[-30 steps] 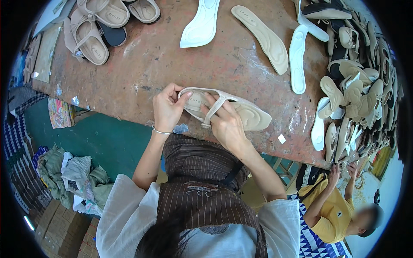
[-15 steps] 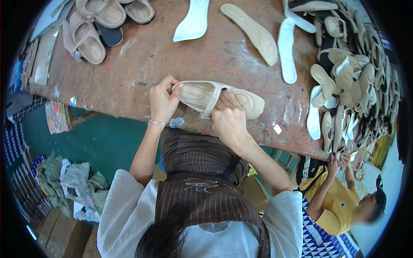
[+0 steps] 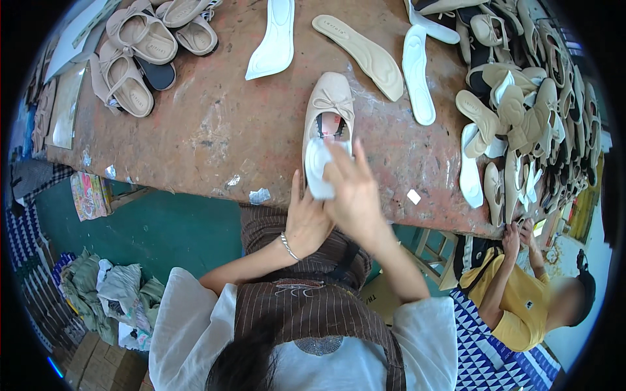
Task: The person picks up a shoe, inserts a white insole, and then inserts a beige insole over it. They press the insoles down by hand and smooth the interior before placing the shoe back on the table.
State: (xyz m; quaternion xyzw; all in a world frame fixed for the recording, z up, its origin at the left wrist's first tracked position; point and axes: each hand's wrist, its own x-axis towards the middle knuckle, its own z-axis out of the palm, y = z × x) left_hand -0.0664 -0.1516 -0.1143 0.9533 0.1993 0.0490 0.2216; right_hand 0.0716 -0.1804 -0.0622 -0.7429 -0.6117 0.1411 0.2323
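Note:
A beige flat shoe (image 3: 334, 88) with a small bow lies on the worn table in front of me, toe pointing away. A white insole (image 3: 317, 168) is at its opening, over the rear half of the shoe. My right hand (image 3: 352, 189), blurred by motion, grips the insole's right edge with some fingers raised. My left hand (image 3: 306, 220), with a bracelet at the wrist, closes around the heel end from the near left. Hands and insole hide the heel. Dark lining edges and a reddish patch show inside the shoe.
Finished-looking beige shoes (image 3: 140, 39) stand at the far left. Loose insoles, white (image 3: 274, 42) and beige (image 3: 365, 55), lie beyond my hands. A big pile of shoes and insoles (image 3: 521, 111) covers the right end. A co-worker in yellow (image 3: 515, 309) sits at the right.
The beige shoe, earlier held sideways with a beige insole showing, now points away from me. My right hand now has a white insole at its opening; my left hand moved to the heel.

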